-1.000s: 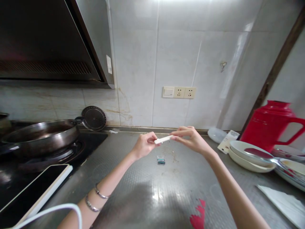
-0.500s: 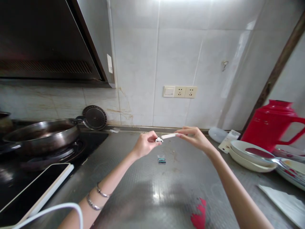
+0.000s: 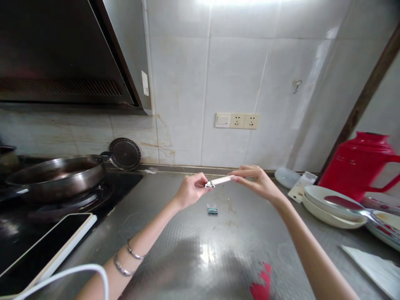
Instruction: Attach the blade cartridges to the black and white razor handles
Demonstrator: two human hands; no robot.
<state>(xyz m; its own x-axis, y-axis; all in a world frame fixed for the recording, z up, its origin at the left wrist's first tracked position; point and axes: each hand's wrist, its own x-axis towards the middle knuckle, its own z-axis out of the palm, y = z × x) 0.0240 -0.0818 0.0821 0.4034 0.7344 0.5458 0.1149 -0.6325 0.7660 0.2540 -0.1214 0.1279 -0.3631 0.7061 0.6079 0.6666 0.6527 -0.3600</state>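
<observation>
My left hand (image 3: 192, 191) is closed, pinching a small silver metal piece (image 3: 209, 184) that looks like a razor head. Between the fingertips of my right hand (image 3: 253, 179) is a slim white handle (image 3: 221, 180), held almost level and tilted slightly down to the left. The handle's left end meets the silver piece, or lies right against it; I cannot tell whether they are joined. Just below, on the metal counter (image 3: 175, 250), lies a small razor blade cartridge (image 3: 212, 211) with a green strip.
On the left, a steel pan (image 3: 59, 175) sits on the stove, with a phone-like device (image 3: 46, 250) and a white cable (image 3: 78, 268) in front. Bowls (image 3: 334, 212), a red thermos jug (image 3: 359, 166) and a white paper sheet (image 3: 371, 262) are at right. A tiled wall stands behind.
The white handle's left end has come slightly closer to the silver piece. Both hands keep nearly the same pose, and the view has shifted a little.
</observation>
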